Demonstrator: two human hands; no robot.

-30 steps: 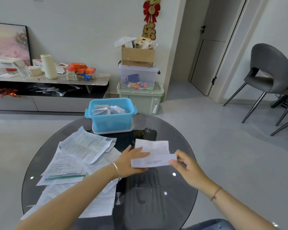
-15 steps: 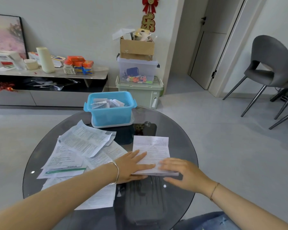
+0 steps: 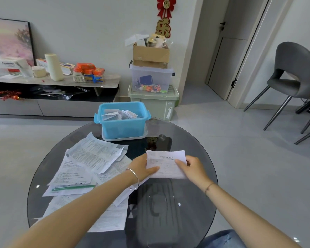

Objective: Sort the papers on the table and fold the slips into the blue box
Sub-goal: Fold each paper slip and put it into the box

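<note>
Your round glass bench [image 3: 200,194] carries a loose pile of papers [image 3: 89,167] on its left half. The blue box [image 3: 123,127] sits at the far edge with folded slips inside. Near the middle is one slip [image 3: 166,163]: your left hand [image 3: 141,169] pinches its left edge, and your right hand [image 3: 193,169] grips its right edge.
</note>
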